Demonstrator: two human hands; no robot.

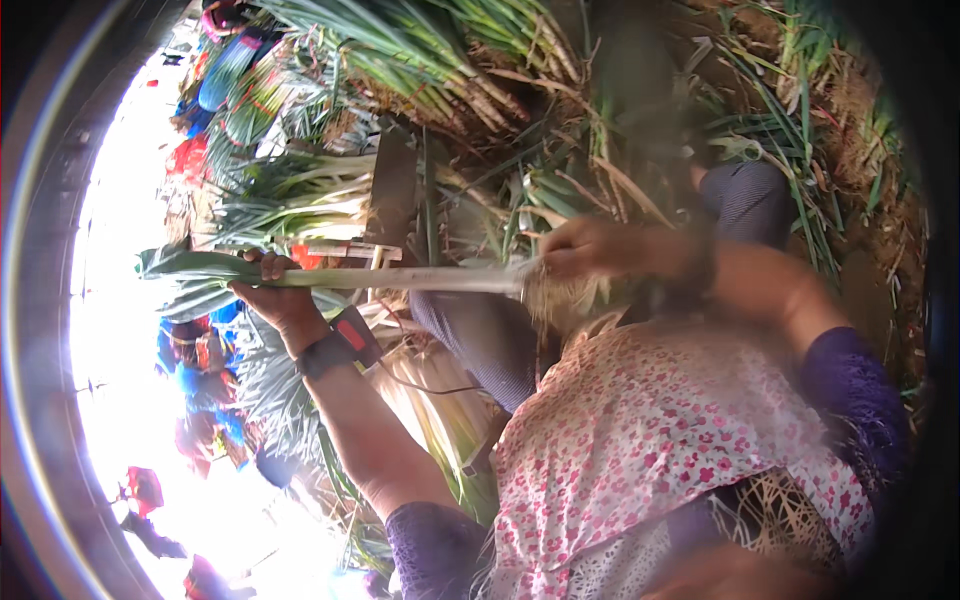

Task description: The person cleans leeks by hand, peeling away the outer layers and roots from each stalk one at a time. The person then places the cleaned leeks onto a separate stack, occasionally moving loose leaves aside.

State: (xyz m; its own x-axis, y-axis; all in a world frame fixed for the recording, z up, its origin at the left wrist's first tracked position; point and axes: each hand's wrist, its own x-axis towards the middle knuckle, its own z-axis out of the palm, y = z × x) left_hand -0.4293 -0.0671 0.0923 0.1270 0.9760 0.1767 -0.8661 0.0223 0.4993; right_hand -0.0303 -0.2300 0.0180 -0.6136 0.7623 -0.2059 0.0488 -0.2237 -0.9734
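A long green onion point(430, 279) lies level across my front, its white shaft bare and its green leaves at the left. My left hand point(275, 283) is wrapped round it where the leaves begin. At the other end, by the fibrous roots point(556, 300), my right hand point(585, 250) is closed with its fingers curled against the onion. Motion blurs that hand, and its fingertips are partly hidden. A dark band with a red and black device point(350, 338) sits on my left wrist.
Unpeeled green onions point(430, 70) are heaped at the far side. Bundles with white stalks lie to the left point(310, 195) and beside my left forearm point(425, 390). Loose leaves and soil point(850, 200) cover the ground at right. A floral apron point(680, 430) covers my lap.
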